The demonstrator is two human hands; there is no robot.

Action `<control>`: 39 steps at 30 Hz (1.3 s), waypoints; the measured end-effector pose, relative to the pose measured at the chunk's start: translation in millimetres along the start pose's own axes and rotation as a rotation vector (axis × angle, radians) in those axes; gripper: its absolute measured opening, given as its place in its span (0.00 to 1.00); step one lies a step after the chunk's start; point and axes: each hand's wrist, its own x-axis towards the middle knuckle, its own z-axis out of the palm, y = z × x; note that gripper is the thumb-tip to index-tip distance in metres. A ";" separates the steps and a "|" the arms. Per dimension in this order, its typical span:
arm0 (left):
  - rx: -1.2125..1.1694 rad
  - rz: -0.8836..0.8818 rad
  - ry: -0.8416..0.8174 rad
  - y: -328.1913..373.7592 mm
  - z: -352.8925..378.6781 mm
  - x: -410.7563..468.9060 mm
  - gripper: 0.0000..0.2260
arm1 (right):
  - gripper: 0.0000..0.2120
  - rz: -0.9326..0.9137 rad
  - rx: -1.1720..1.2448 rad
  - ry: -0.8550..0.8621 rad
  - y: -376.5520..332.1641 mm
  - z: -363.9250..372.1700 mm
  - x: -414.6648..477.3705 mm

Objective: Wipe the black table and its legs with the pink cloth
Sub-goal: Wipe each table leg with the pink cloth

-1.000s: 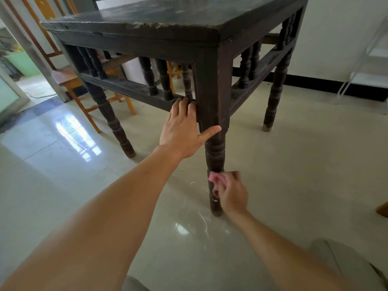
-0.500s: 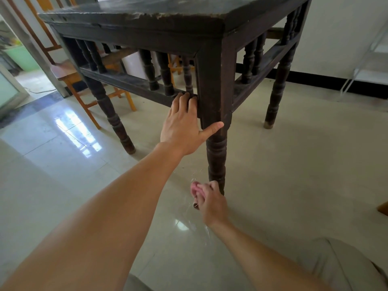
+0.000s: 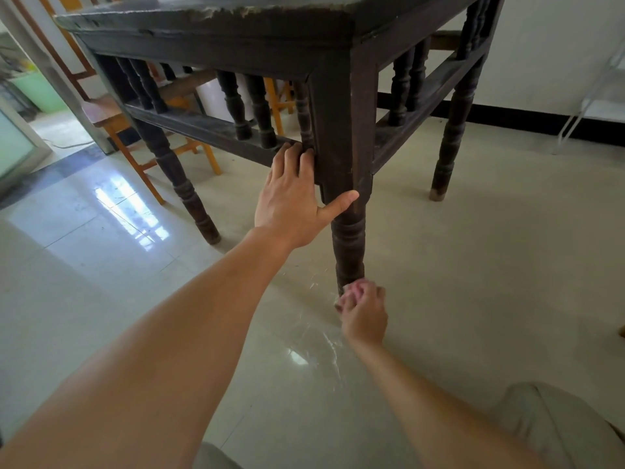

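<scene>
1. The black table [image 3: 270,45] stands on a pale tiled floor [image 3: 473,265]. Its top shows chipped paint along the near edge.
2. The near corner leg [image 3: 348,238] is square where the rails meet it and turned below.
3. The left hand [image 3: 291,201] is spread wide and braced at this near corner. Its fingers [image 3: 293,157] lie fairly straight on the end of the lower rail [image 3: 203,130], right against the leg. The thumb [image 3: 341,203] stretches across the square part of the leg. It holds nothing.
4. The right hand [image 3: 365,313] is down at the foot of the same leg, with its fingers curled tight round the pink cloth [image 3: 351,292].
5. The pink cloth is bunched small, and only a little shows between the fingers. It is pressed against the lowest turned part of the leg, just above the floor. The hand hides how far the cloth wraps round the leg.
6. Pale scratch marks [image 3: 324,340] lie on the tiles just beside the foot of the leg.
7. An orange wooden chair [image 3: 142,170] stands beyond the table's far left side.
8. A white rack [image 3: 602,96] stands against the wall at the right.
9. A knee in light trousers [image 3: 554,421] shows at the lower right.
</scene>
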 end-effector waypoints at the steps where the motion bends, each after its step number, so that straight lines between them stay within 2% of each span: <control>1: 0.006 -0.003 -0.003 0.0 -0.2 0.0 0.43 | 0.07 -0.059 -0.034 -0.071 -2.7 10.4 -14.1; 3: 0.012 -0.010 -0.011 0.4 0.2 -0.5 0.43 | 0.07 -0.187 -0.102 -0.175 -2.8 22.4 -30.7; 5: 0.018 -0.009 -0.008 0.6 0.1 -0.6 0.43 | 0.08 -0.216 -0.109 -0.182 1.6 19.8 -22.9; 13: 0.054 -0.023 -0.029 3.1 -2.1 -2.2 0.43 | 0.10 0.103 -0.170 0.014 50.3 -44.6 49.6; 17: 0.041 -0.040 -0.036 7.8 -4.8 -5.8 0.43 | 0.11 0.172 -0.060 0.044 35.4 -40.3 44.9; 20: 0.008 -0.045 -0.038 8.6 -3.2 -7.9 0.45 | 0.07 0.025 -0.013 -0.094 11.9 -5.8 6.5; 22: 0.000 -0.056 -0.015 8.2 2.3 -8.2 0.46 | 0.09 -0.118 -0.059 -0.255 6.9 17.9 -19.3; 24: -0.031 -0.061 0.031 6.5 10.6 -8.7 0.45 | 0.10 -0.173 -0.063 -0.306 11.3 31.5 -29.2; 26: -0.101 -0.054 0.105 8.0 18.3 -11.8 0.44 | 0.08 -0.133 -0.017 -0.226 14.4 25.4 -19.4; 29: -0.298 -0.084 0.186 6.8 43.6 -33.2 0.43 | 0.06 0.012 0.034 0.018 30.8 6.1 13.4; 30: -0.374 -0.140 0.149 6.3 55.6 -47.2 0.43 | 0.06 0.041 0.036 0.090 39.4 -3.9 23.9; 33: -0.521 -0.262 -0.108 0.9 96.1 -82.5 0.40 | 0.07 0.101 0.015 0.196 62.4 -23.5 41.9; 36: -0.603 -0.154 -0.254 -3.4 123.2 -73.9 0.35 | 0.06 0.062 0.022 0.204 60.9 -4.4 39.5; 39: -0.655 -0.070 -0.255 0.1 136.6 -58.8 0.27 | 0.07 -0.075 0.043 0.182 53.8 34.9 14.7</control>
